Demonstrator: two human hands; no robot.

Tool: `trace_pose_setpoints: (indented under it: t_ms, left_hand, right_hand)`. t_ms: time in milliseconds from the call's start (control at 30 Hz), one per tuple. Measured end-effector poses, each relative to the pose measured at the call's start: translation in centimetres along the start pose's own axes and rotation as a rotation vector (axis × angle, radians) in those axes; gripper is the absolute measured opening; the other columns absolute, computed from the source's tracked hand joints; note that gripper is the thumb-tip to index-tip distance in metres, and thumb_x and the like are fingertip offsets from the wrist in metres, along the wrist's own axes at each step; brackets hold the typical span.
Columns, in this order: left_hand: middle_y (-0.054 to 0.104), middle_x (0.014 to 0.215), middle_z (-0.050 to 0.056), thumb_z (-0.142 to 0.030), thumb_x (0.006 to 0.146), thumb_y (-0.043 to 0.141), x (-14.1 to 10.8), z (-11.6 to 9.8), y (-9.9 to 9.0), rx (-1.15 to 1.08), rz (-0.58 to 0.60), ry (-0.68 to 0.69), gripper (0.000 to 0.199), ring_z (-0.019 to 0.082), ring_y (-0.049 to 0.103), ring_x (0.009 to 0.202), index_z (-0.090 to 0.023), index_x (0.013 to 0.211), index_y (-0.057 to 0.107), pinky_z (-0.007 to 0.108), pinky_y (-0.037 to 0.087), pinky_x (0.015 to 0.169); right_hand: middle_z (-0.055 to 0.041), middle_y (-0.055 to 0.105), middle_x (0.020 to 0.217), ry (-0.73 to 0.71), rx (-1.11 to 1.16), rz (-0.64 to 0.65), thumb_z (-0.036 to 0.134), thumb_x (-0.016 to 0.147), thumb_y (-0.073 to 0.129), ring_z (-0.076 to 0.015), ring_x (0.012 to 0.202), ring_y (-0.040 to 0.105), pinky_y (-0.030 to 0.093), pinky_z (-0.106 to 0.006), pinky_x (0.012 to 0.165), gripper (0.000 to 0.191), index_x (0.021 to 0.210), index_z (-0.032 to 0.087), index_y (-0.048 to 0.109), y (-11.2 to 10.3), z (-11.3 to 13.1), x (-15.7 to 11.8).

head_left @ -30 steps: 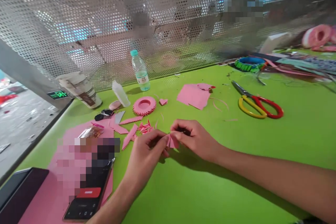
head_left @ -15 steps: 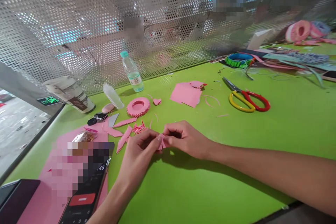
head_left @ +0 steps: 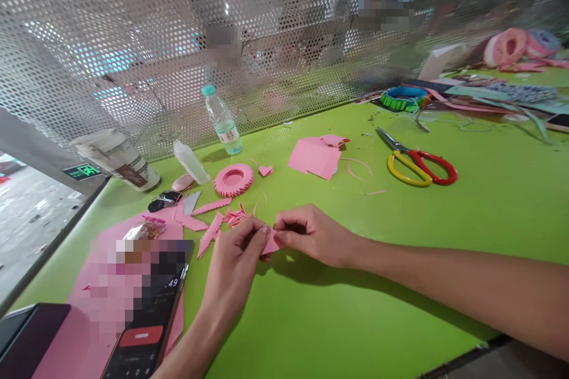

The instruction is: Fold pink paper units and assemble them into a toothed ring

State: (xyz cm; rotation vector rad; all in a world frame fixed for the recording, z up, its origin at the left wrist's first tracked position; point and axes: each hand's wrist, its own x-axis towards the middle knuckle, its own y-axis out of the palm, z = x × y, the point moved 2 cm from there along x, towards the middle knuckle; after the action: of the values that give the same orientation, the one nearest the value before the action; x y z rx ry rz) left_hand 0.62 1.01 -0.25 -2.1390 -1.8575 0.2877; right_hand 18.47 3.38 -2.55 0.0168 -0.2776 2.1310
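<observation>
Left hand (head_left: 233, 257) and right hand (head_left: 311, 235) both pinch a small folded piece of pink paper (head_left: 270, 243) between their fingertips, held just above the green bench (head_left: 489, 219), beside scattered pink paper scraps (head_left: 233, 216).

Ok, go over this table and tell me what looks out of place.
The cup near the far left table edge looks tipped onto its side, unlike the upright water bottle nearby. Pink paper scraps are also strewn untidily in front of the paper ring, close to the left hand.
</observation>
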Motion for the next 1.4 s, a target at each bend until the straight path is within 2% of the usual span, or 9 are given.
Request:
trace_pose_setpoints:
  t_ms: [200, 567, 800, 1100, 1300, 1400]
  left_hand:
    - [0.059, 0.062, -0.001, -0.038, 0.094, 0.062, -0.04, 0.0, -0.02, 0.056, -0.008, 0.026, 0.033, 0.014, 0.055, 0.06, -0.019, 0.067, 0.06, 0.023, 0.041, 0.055]
    - [0.065, 0.065, -0.001, -0.041, 0.095, 0.067, -0.15, 0.23, 0.08, -0.058, 0.059, -0.022, 0.029, 0.017, 0.066, 0.061, -0.02, 0.075, 0.064, 0.025, 0.049, 0.058]
    - [0.062, 0.07, 0.0, -0.038, 0.097, 0.065, -0.22, -0.02, -0.11, 0.077, 0.044, 0.034, 0.029, 0.015, 0.053, 0.068, -0.019, 0.076, 0.067, 0.025, 0.038, 0.062]
    - [0.05, 0.063, -0.002, -0.03, 0.095, 0.06, -0.23, 0.78, 0.15, -0.022, 0.082, 0.02, 0.03, 0.014, 0.042, 0.062, -0.02, 0.067, 0.054, 0.026, 0.03, 0.058]
    - [0.052, 0.063, -0.001, -0.036, 0.099, 0.057, -0.17, 0.34, 0.17, 0.063, 0.048, 0.085, 0.037, 0.015, 0.044, 0.061, -0.02, 0.066, 0.053, 0.027, 0.03, 0.059]
    - [0.061, 0.072, 0.001, -0.036, 0.097, 0.062, -0.16, -0.04, 0.05, 0.126, -0.035, 0.147, 0.03, 0.018, 0.053, 0.07, -0.02, 0.072, 0.066, 0.028, 0.036, 0.064]
  right_hand:
    - [0.0066, 0.046, 0.066, -0.004, -0.006, -0.007, 0.026, 0.095, 0.065, -0.0111, 0.064, 0.039, 0.028, -0.028, 0.059, 0.02, 0.077, 0.017, 0.061, 0.03, 0.34, 0.01]
    - [0.0047, 0.053, 0.067, -0.015, -0.016, -0.042, 0.021, 0.094, 0.064, -0.0123, 0.065, 0.042, 0.029, -0.028, 0.061, 0.019, 0.075, 0.017, 0.063, -0.02, 0.33, -0.13]
    - [0.0056, 0.049, 0.064, -0.009, -0.06, -0.068, 0.019, 0.092, 0.064, -0.0118, 0.062, 0.039, 0.025, -0.029, 0.058, 0.019, 0.073, 0.017, 0.062, 0.03, 0.31, -0.12]
    - [0.0051, 0.051, 0.061, -0.045, -0.058, -0.012, 0.012, 0.083, 0.064, -0.0126, 0.06, 0.042, 0.029, -0.028, 0.057, 0.017, 0.068, 0.019, 0.06, 0.27, 0.38, -0.41]
    - [0.005, 0.047, 0.063, -0.05, -0.063, -0.031, 0.02, 0.088, 0.066, -0.013, 0.061, 0.039, 0.028, -0.029, 0.057, 0.02, 0.07, 0.019, 0.057, 0.14, 0.38, -0.34]
    - [0.0043, 0.05, 0.064, -0.054, -0.076, -0.068, 0.029, 0.092, 0.07, -0.0136, 0.061, 0.041, 0.028, -0.028, 0.057, 0.024, 0.072, 0.019, 0.059, 0.12, 0.26, -0.26]
